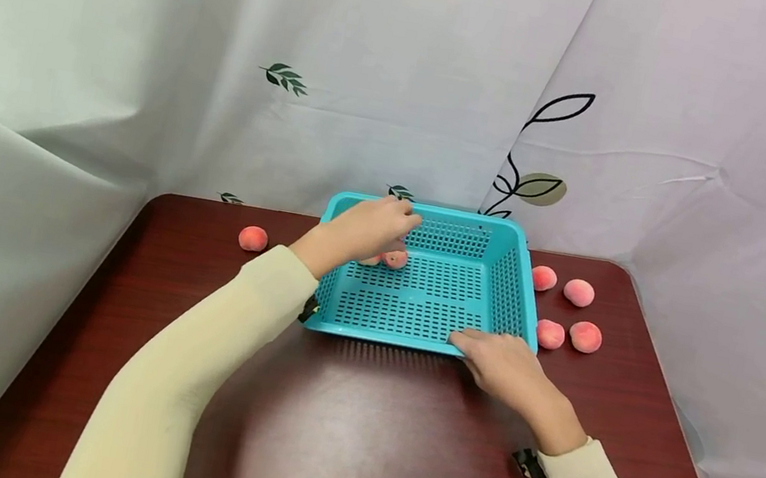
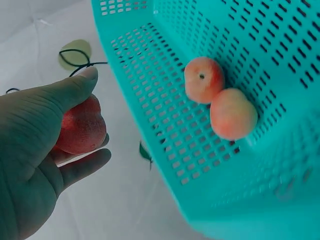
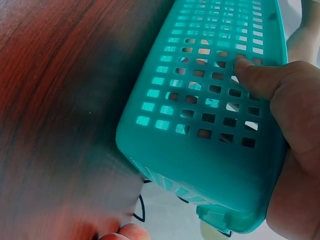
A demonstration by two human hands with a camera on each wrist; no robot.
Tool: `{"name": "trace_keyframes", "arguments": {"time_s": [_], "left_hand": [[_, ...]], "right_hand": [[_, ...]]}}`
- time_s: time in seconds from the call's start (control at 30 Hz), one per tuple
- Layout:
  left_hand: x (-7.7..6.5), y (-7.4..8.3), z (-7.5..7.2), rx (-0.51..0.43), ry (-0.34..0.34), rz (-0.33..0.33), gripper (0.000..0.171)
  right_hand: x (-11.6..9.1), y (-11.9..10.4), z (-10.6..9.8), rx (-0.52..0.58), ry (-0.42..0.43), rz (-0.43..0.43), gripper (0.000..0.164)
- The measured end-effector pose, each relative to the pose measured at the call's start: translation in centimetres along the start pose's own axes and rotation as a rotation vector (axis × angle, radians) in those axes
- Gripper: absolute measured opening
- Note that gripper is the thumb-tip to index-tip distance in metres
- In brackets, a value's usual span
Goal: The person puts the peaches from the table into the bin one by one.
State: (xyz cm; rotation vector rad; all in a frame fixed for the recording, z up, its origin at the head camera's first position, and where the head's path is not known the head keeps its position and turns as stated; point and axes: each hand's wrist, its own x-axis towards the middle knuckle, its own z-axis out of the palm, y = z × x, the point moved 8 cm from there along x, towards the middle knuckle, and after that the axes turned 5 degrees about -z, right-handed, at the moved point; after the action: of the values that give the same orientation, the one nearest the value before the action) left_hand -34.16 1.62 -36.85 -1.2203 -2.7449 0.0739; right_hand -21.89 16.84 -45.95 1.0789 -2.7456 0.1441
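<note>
A turquoise plastic basket (image 1: 418, 300) with slotted walls stands toward the table's far edge. My left hand (image 1: 372, 224) is over its far left part, holding a red peach (image 2: 82, 127) between thumb and fingers; from the head view that peach is hidden by the hand. Inside the basket, a peach (image 2: 204, 80) with a dark stem hollow lies against a paler peach (image 2: 233, 115). At the near right corner, my right hand (image 1: 506, 367) grips the basket's rim, its thumb (image 3: 257, 77) pressed along the slotted outer wall.
Several peaches (image 1: 585, 337) lie on the table just right of the basket. One more peach (image 1: 253, 238) sits to the left. The dark red wooden table (image 1: 348, 445) is bordered by a white cloth (image 1: 397, 64) with leaf prints behind and at both sides.
</note>
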Motion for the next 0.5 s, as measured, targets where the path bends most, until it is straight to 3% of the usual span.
{"name": "trace_keyframes", "arguments": {"time_s": [0.5], "left_hand": [[4.3,0.4,4.3,-0.063,-0.148,-0.036,0.044]], "right_hand": [[-0.1,0.2,0.2,-0.009,0.021,-0.018,0.024]]}}
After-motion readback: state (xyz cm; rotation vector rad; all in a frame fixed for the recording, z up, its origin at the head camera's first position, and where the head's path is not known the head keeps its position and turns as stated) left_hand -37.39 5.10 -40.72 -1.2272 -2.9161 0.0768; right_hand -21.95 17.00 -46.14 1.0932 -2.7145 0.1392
